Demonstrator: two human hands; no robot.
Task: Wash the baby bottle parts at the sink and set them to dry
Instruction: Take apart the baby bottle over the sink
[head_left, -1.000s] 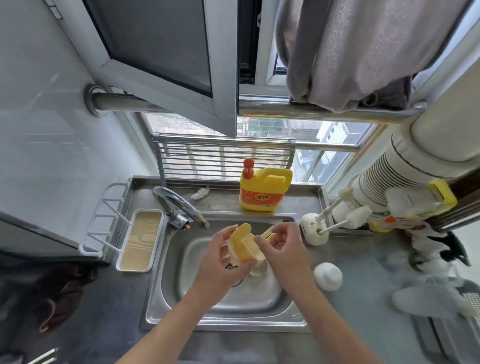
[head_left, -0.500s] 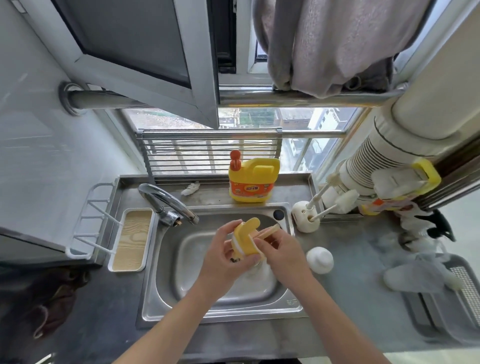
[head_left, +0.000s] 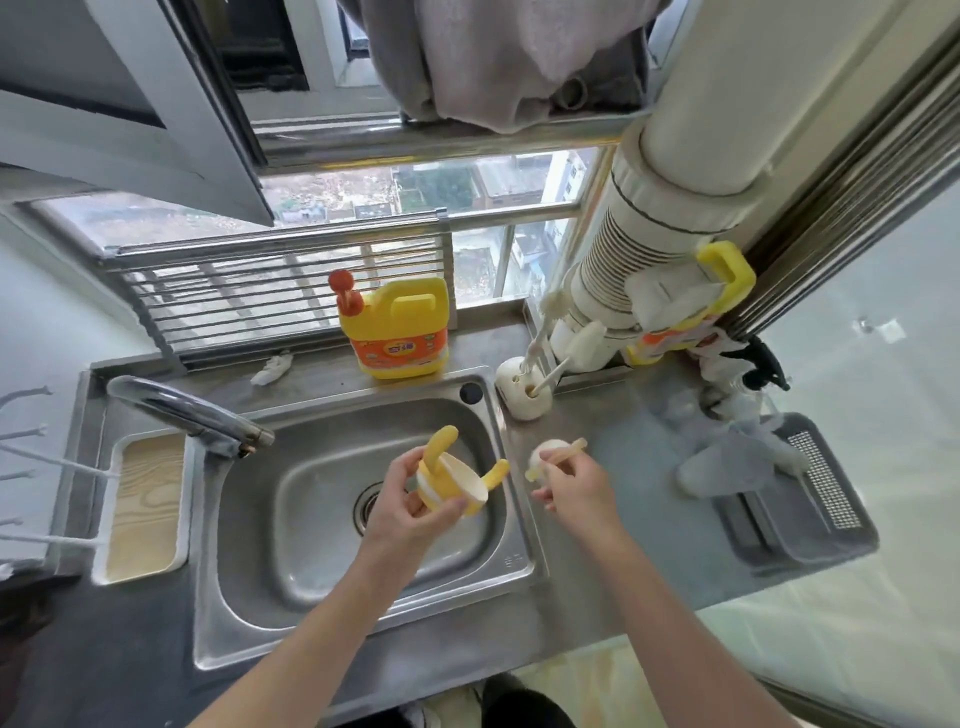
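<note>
Well, yellow jug (head_left: 401, 317) behind sink (head_left: 311, 525), label (head_left: 397, 354) unreadable.

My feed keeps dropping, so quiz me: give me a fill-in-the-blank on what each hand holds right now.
1. The left hand holds the yellow handled part above the ____.
2. The right hand pinches a thin pale ____ over the counter.
3. The white brush holder stands to the ____ of the detergent jug.

Missing words: sink; straw; right.
</note>
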